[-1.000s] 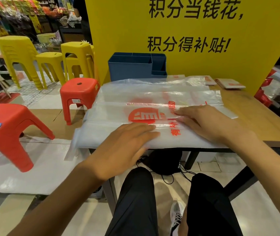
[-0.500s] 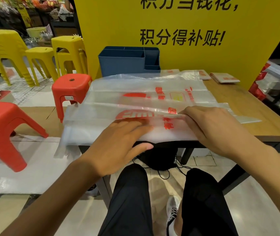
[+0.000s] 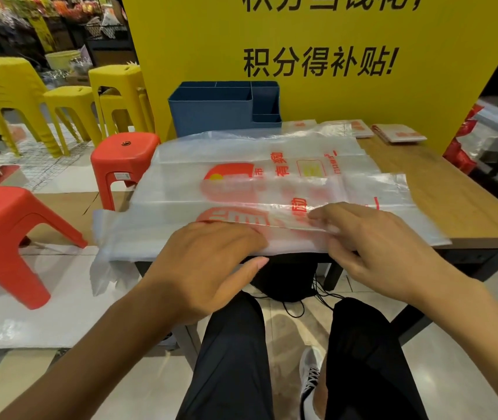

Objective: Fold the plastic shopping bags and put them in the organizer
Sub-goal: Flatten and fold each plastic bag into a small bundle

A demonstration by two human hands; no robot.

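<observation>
Several translucent plastic shopping bags (image 3: 241, 189) with red print lie spread in a stack over the wooden table (image 3: 459, 204), their left ends hanging off the edge. My left hand (image 3: 208, 265) rests flat on the near edge of the top bag, thumb below the table edge. My right hand (image 3: 375, 247) has its fingers curled and pinches a long fold line of the top bag near the red characters. The blue organizer (image 3: 211, 113), with several compartments, stands at the back of the table. Two folded bags (image 3: 399, 136) lie at the back right.
A yellow sign board (image 3: 347, 95) rises behind the table. A red stool (image 3: 123, 156) stands close to the table's left side, another red stool (image 3: 2, 219) sits farther left, and yellow stools (image 3: 114, 86) stand behind. My legs are under the near edge.
My right hand went from lying flat on the bag to pinching its fold. The top bag slid toward me, uncovering the print of the bag beneath. My left hand stayed at the near edge.
</observation>
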